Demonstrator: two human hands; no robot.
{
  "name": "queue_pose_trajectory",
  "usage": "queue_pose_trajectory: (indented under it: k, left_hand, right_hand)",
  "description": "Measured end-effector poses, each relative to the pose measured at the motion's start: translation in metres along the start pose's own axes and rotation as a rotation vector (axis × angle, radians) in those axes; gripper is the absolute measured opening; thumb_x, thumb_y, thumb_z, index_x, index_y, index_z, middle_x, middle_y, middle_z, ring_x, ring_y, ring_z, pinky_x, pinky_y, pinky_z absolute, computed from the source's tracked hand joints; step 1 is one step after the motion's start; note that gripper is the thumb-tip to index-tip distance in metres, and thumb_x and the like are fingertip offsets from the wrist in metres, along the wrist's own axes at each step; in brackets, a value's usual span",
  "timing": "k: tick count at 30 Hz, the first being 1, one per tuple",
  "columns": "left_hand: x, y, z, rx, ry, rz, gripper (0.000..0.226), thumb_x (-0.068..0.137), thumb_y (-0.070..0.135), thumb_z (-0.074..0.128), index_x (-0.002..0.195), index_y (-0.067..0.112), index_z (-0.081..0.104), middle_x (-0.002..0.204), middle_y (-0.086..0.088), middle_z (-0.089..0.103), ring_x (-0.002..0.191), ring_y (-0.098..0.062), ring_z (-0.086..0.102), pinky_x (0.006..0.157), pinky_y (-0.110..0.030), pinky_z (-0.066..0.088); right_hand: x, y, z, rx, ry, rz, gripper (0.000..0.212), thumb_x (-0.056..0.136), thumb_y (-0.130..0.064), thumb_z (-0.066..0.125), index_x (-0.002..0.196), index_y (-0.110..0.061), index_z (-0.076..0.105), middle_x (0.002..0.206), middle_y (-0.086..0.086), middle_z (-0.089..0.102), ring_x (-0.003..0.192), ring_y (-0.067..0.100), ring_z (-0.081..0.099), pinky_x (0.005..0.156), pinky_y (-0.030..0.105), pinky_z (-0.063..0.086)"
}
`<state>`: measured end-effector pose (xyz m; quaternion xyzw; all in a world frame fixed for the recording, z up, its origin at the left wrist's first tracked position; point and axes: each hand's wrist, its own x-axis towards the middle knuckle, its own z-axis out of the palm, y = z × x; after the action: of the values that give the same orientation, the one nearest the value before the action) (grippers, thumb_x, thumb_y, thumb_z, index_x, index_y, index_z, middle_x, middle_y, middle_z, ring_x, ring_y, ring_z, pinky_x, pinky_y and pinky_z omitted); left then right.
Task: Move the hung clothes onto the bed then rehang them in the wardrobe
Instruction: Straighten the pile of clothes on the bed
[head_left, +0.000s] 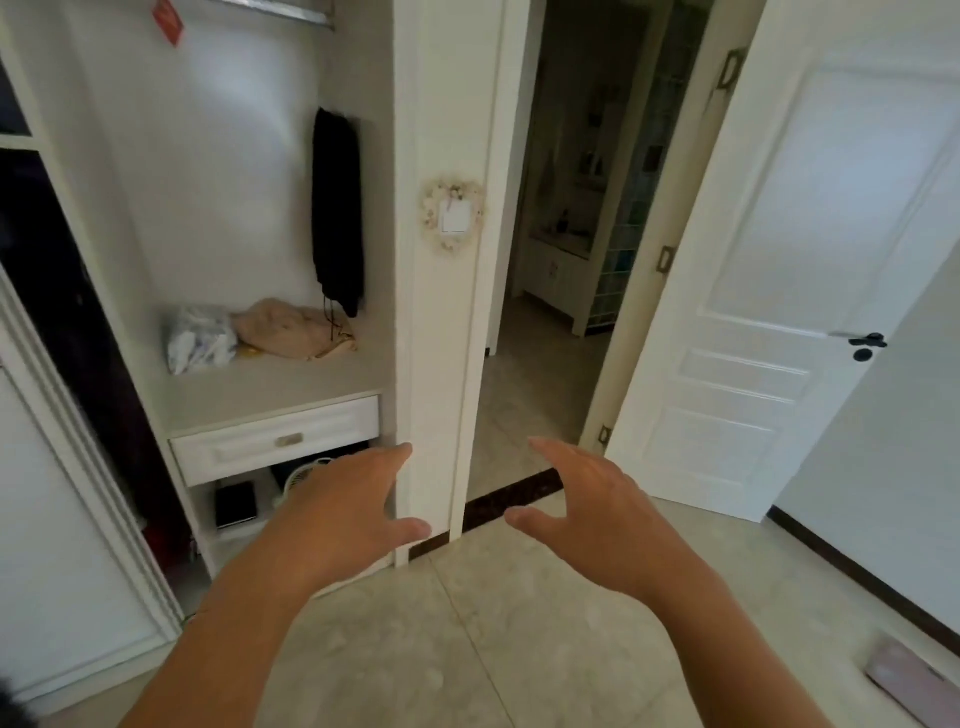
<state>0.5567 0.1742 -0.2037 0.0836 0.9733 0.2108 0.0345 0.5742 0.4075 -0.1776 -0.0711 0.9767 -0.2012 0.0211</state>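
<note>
The white wardrobe (218, 171) stands open on the left, its metal rail (280, 10) at the top edge bare in the part I see. A black garment (336, 208) hangs on the wardrobe's right inner wall. Below it, on the shelf (291, 384), lie a beige bundle of cloth (291, 327) and a white crumpled bag (200, 338). My left hand (343, 514) and my right hand (587, 514) are stretched out in front of me, fingers spread and relaxed, holding nothing. No bed is in view.
A white drawer (275, 441) sits under the shelf, with a small fan (306, 475) and a dark box (236, 504) below it. A light switch (454, 215) is on the pillar. An open white door (779, 291) leads to a dim room. A pinkish object (904, 675) lies on the tiled floor.
</note>
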Motion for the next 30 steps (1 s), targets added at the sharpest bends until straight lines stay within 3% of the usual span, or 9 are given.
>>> queue_pose_trajectory:
  k: [3,12,16,22,26,30]
  left_hand:
    - [0.014,-0.029,-0.019,0.006,0.017,-0.039,0.086,0.083,0.060,0.065,0.153,0.037,0.019,0.148,0.011,0.042,0.132,-0.010,0.042,0.103,-0.028,0.038]
    - [0.113,-0.131,-0.067,0.075,0.036,-0.173,0.091,0.082,0.065,0.062,0.154,0.035,0.015,0.158,0.011,0.027,0.142,-0.013,0.031,0.113,-0.033,0.031]
    - [0.161,-0.164,-0.097,0.124,0.056,-0.197,0.083,0.087,0.059,0.061,0.153,0.033,0.019,0.151,0.009,0.036,0.133,-0.010,0.040,0.105,-0.029,0.034]
    - [0.224,-0.218,-0.138,0.164,0.093,-0.255,0.080,0.087,0.061,0.058,0.152,0.030,0.024,0.149,0.005,0.041,0.133,-0.016,0.041,0.106,-0.032,0.037]
    - [0.268,-0.249,-0.167,0.160,0.158,-0.233,0.067,0.086,0.060,0.059,0.142,0.030,0.038,0.139,0.008,0.050,0.121,-0.013,0.049,0.100,-0.033,0.042]
    - [0.315,-0.288,-0.192,0.175,0.165,-0.180,0.073,0.085,0.061,0.061,0.147,0.032,0.034,0.143,0.010,0.047,0.126,-0.011,0.047,0.103,-0.033,0.041]
  right_hand:
    - [0.045,-0.026,0.010,-0.024,-0.013,-0.068,0.076,0.088,-0.063,0.057,0.151,-0.040,0.021,0.158,-0.013,0.030,0.145,0.016,0.029,0.115,0.041,0.030]
    - [0.202,-0.090,0.039,-0.053,-0.057,-0.248,0.074,0.089,-0.063,0.056,0.151,-0.039,0.024,0.157,-0.015,0.030,0.144,0.012,0.030,0.114,0.035,0.030]
    - [0.275,-0.120,0.039,-0.068,-0.049,-0.336,0.073,0.090,-0.061,0.056,0.152,-0.036,0.025,0.156,-0.014,0.033,0.142,0.011,0.031,0.112,0.032,0.030]
    - [0.368,-0.163,0.042,-0.077,-0.036,-0.405,0.069,0.091,-0.059,0.055,0.150,-0.035,0.027,0.152,-0.011,0.038,0.139,0.012,0.033,0.107,0.028,0.031]
    - [0.422,-0.190,0.045,-0.086,-0.024,-0.416,0.065,0.091,-0.057,0.056,0.148,-0.035,0.031,0.146,-0.011,0.044,0.134,0.011,0.037,0.102,0.026,0.033]
    - [0.471,-0.215,0.049,-0.077,0.017,-0.404,0.056,0.091,-0.057,0.058,0.139,-0.035,0.041,0.140,-0.012,0.048,0.129,0.010,0.041,0.097,0.024,0.034]
